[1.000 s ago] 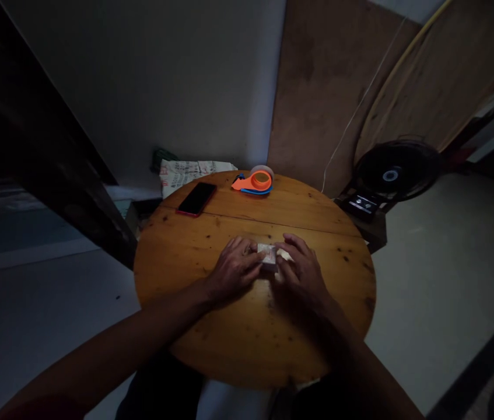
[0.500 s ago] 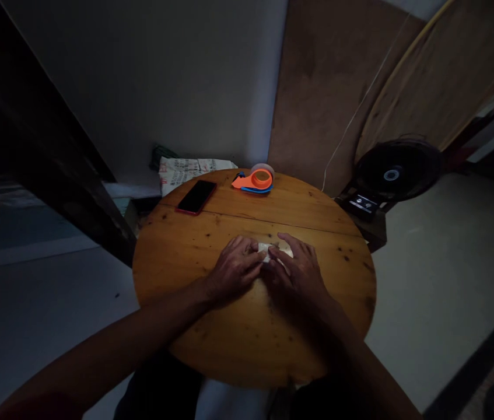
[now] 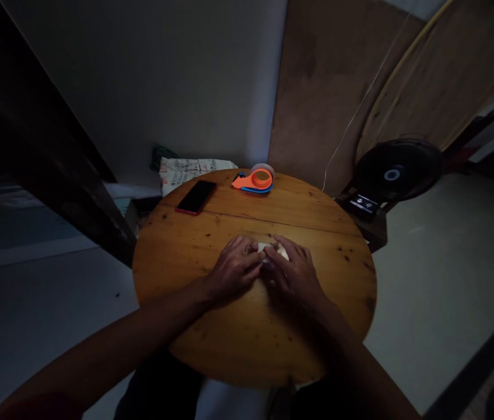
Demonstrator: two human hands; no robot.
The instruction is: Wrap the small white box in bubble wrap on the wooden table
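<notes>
Left hand [image 3: 235, 267] gripping pale box [image 3: 263, 247], mid-table [image 3: 229, 332]. Right hand [image 3: 301, 274] curled over it, grip unclear. Handling underway; finished portion, remainder hidden. Tape dispenser [image 3: 247, 184] untouched.

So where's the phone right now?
In the head view, the phone lies on the far side of the round table, to the left of the orange tape dispenser.

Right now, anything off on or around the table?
Nothing looks spilled or tipped. Only oddity: a small dark speck on the pale floor, left of the table; too small to identify. The small pale item is mostly hidden by both hands, so I can't judge damage.
</notes>
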